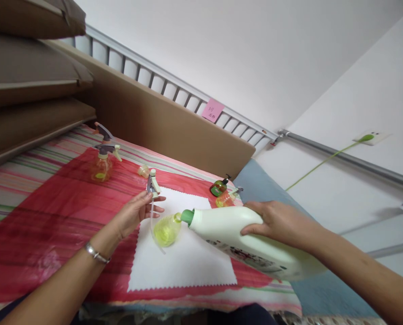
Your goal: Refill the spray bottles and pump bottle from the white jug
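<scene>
My right hand (282,221) grips a large white jug (242,239) with a green spout, tipped sideways so the spout meets the mouth of a small clear bottle (166,229) holding yellow-green liquid. That bottle rests on a white cloth (184,262). My left hand (136,212) pinches a grey and cream spray head (152,184) whose thin tube hangs down beside the small bottle.
A red sheet (45,212) covers the striped bed. On it stand an orange spray bottle (102,158), a small cap (143,170), a green pump bottle (219,187) and another orange bottle (225,198). A wooden board, a railing with a pink note (212,110) and stacked cushions (28,67) lie behind.
</scene>
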{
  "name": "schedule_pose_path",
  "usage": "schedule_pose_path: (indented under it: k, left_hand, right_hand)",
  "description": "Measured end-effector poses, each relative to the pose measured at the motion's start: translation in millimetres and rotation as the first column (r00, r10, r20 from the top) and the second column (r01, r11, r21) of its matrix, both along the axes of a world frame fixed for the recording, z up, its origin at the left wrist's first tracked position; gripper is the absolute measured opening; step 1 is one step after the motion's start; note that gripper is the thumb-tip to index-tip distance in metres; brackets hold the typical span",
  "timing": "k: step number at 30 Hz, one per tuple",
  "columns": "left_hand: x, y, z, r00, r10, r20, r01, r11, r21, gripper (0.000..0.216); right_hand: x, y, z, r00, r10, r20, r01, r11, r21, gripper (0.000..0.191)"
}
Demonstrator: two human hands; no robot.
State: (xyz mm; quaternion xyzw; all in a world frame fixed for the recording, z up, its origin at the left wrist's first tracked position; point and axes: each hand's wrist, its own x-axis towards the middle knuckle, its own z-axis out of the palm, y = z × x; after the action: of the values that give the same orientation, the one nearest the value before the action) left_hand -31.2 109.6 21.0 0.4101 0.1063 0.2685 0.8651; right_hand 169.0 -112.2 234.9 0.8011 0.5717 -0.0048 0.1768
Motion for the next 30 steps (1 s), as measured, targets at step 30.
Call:
schedule_pose_path:
  k: [30]
  left_hand:
    - [-10.1,3.2,-2.5,0.991,0.091,-0.097,-0.095,0.995,-0.029,0.024]
  right_hand:
    - [67.0,76.0,-158.7,0.746,-0.015,-0.666,0.636,0.316,0.705,0.043]
